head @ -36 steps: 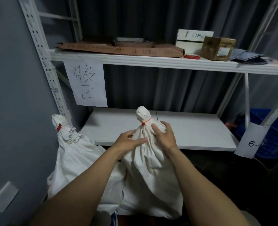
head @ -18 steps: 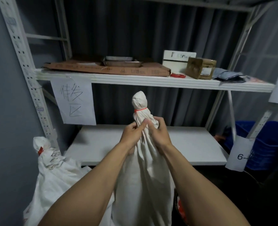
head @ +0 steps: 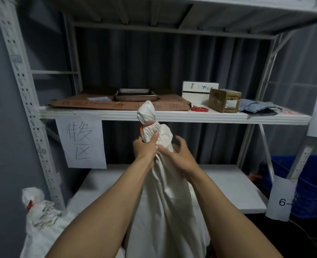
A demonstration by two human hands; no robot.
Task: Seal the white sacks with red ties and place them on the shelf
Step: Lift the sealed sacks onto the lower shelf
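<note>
A white sack (head: 167, 198) hangs upright in front of me, its neck bound by a red tie (head: 148, 125) just below a knotted top. My left hand (head: 144, 148) grips the gathered cloth right under the tie. My right hand (head: 176, 155) holds the cloth beside it, fingers curled round the sack's neck. The sack's top reaches the edge of the middle shelf (head: 219, 117). The white lower shelf (head: 234, 185) lies behind the sack. A second white sack (head: 42, 220), also tied in red, stands at the lower left.
On the middle shelf lie a flat cardboard sheet (head: 105, 104), a metal tray (head: 135, 94), a white box (head: 198, 90), a brown box (head: 224, 99), red scissors (head: 199, 108) and folded grey bags (head: 258, 108). A handwritten paper sign (head: 81, 140) hangs at left. A blue crate (head: 310, 185) sits at right.
Both hands have lifted the tied sack upward, from below the lower shelf to the level of the middle shelf. My view has tilted up.
</note>
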